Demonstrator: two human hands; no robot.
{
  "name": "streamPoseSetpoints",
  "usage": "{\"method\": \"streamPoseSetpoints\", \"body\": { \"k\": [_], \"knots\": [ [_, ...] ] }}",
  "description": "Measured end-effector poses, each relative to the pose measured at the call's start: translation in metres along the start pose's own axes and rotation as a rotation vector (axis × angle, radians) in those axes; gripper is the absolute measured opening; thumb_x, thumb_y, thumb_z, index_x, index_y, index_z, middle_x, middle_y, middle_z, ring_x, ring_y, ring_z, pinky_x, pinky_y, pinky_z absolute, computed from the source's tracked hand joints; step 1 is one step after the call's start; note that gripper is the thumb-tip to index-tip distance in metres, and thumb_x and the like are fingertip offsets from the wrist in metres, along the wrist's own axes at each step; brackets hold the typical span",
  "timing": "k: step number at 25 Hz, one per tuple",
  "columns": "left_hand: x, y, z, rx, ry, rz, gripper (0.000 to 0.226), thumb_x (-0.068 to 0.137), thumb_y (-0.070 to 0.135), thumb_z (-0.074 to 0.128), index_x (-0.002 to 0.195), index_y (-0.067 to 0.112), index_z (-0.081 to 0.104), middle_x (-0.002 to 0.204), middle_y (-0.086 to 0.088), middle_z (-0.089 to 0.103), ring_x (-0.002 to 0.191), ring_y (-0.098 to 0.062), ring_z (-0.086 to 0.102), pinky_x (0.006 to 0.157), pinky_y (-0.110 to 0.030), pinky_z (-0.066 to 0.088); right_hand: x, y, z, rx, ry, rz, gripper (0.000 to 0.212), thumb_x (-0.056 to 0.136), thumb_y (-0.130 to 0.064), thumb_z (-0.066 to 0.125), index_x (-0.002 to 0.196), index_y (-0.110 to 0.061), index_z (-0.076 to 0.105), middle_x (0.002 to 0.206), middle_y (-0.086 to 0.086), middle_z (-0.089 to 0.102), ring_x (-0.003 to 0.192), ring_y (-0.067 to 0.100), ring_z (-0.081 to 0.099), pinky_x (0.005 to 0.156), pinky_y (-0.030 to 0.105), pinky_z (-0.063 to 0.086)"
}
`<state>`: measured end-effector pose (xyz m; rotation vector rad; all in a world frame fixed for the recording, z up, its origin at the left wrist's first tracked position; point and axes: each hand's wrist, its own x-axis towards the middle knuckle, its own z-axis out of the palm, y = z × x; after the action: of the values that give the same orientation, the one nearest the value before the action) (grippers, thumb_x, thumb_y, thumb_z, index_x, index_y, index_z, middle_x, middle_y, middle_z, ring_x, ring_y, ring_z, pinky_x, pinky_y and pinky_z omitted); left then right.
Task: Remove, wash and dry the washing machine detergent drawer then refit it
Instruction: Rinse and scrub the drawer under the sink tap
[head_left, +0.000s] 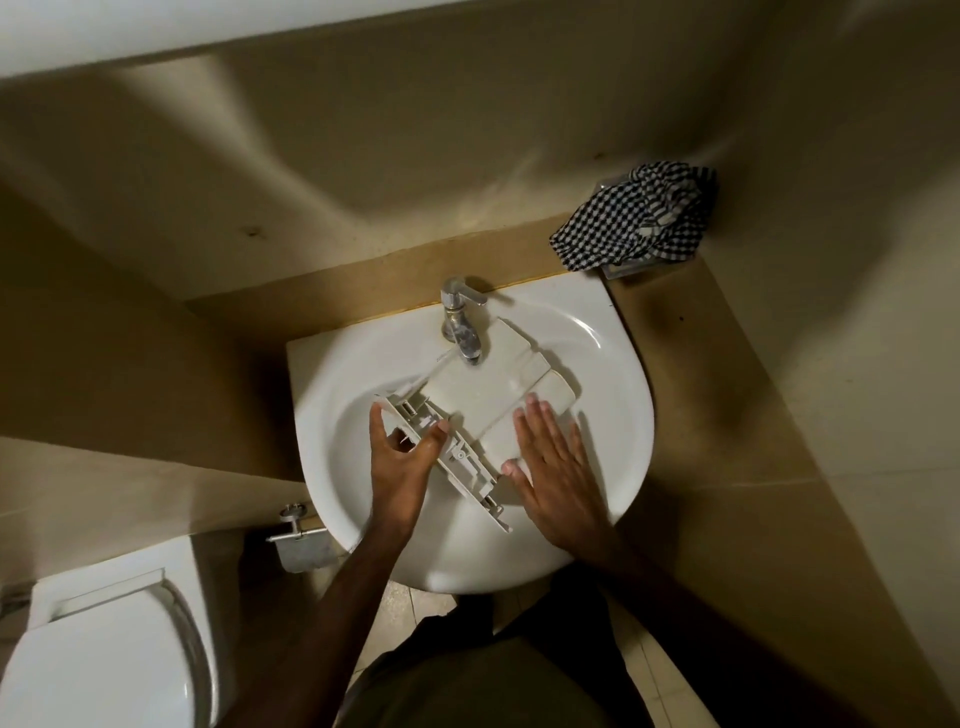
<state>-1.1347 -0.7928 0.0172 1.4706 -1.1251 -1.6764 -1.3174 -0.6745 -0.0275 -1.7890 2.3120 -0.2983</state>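
Observation:
The white detergent drawer (480, 395) lies upside down and slanted across the white sink (618, 364), its far end under the chrome tap (461, 325). Its front panel points toward the near left. My left hand (402, 457) grips that front panel, thumb on one side and fingers curled over the edge. My right hand (556, 462) lies flat with straight fingers on the drawer's underside, near its right side. I cannot tell whether water runs from the tap.
A black-and-white checked cloth (631, 223) is draped over a holder on the ledge at the back right. A toilet (98, 654) stands at the lower left, with a metal paper holder (304, 545) beside the sink. Beige walls close in around.

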Motion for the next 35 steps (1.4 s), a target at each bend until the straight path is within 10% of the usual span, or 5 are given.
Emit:
{"method": "streamPoseSetpoints", "body": {
  "k": [19, 28, 35],
  "knots": [
    [0.027, 0.004, -0.013, 0.228, -0.071, 0.017, 0.117, 0.064, 0.07, 0.082, 0.159, 0.042, 0.018, 0.123, 0.003, 0.073, 0.11, -0.015, 0.072, 0.103, -0.048, 0.054, 0.054, -0.027, 0.003, 0.484, 0.102, 0.576, 0.077, 0.103, -0.06, 0.015, 0.166, -0.016, 0.006, 0.175, 0.0, 0.002, 0.161, 0.018, 0.001, 0.127, 0.061, 0.013],
    [0.026, 0.009, -0.017, 0.155, -0.097, 0.056, 0.083, 0.082, 0.044, 0.079, 0.152, 0.034, 0.036, 0.117, -0.001, 0.075, 0.107, -0.019, 0.073, 0.098, -0.055, 0.056, 0.096, -0.045, 0.005, 0.173, 0.221, 0.192, 0.058, 0.107, -0.046, 0.034, 0.161, -0.025, 0.037, 0.173, 0.0, 0.02, 0.162, 0.021, 0.003, 0.12, 0.07, -0.003],
    [0.029, 0.007, -0.018, 0.151, -0.103, 0.034, 0.079, 0.085, 0.036, 0.08, 0.151, 0.03, 0.037, 0.117, 0.0, 0.076, 0.106, -0.02, 0.074, 0.097, -0.058, 0.056, 0.137, -0.026, -0.01, 0.101, 0.147, 0.109, 0.055, 0.106, -0.034, 0.033, 0.157, -0.017, 0.043, 0.171, 0.003, 0.026, 0.16, 0.025, 0.015, 0.118, 0.071, 0.023]
  ]
}}
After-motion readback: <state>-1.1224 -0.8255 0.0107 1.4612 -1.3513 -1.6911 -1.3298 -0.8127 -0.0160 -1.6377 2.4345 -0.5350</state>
